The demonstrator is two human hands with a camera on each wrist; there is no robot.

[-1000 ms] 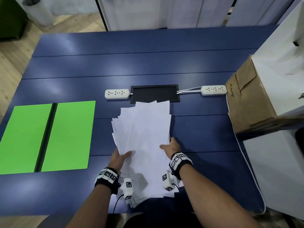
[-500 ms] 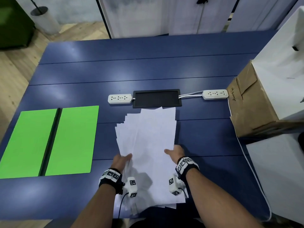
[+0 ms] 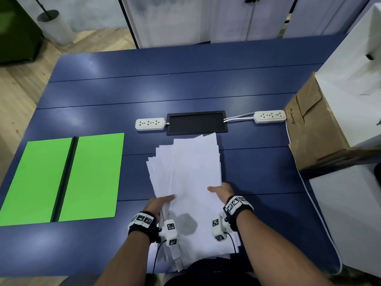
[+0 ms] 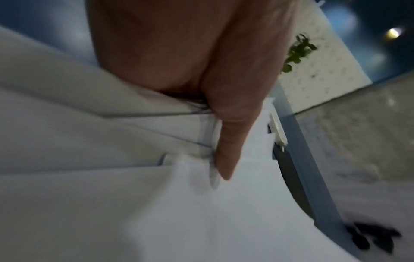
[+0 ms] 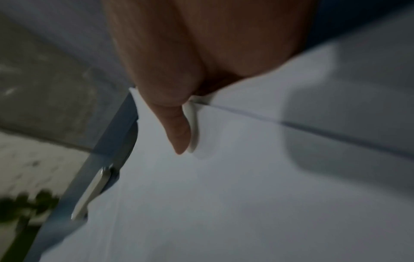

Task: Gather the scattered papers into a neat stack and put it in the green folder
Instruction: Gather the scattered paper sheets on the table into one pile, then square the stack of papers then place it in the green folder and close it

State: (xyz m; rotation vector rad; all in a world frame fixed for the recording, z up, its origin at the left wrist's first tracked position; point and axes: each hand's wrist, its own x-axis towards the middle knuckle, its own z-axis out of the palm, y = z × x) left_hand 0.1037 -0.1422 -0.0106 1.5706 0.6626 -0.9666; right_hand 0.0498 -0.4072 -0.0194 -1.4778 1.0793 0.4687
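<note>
A loose, fanned pile of white papers [image 3: 189, 182] lies on the blue table [image 3: 165, 89] in front of me, its near end hanging over the table's front edge. My left hand [image 3: 159, 202] grips the pile's left edge, thumb on top [image 4: 226, 141] and fingers under the sheets. My right hand [image 3: 221, 189] grips the right edge the same way, its thumb [image 5: 177, 127] lying on the top sheet. The green folder [image 3: 68, 178] lies open and flat at the left, a black spine down its middle.
Two white power strips [image 3: 150, 124] [image 3: 269, 116] flank a black cable hatch [image 3: 196, 122] just beyond the papers. A brown cardboard box [image 3: 317, 129] and white boxes [image 3: 350, 65] stand at the right, with a white cable [image 3: 313, 203] along that edge.
The pile has shifted a little toward the right and looks slightly more gathered. Both hands stay gripping its sides. The head view has tilted, so everything sits lower in frame.
</note>
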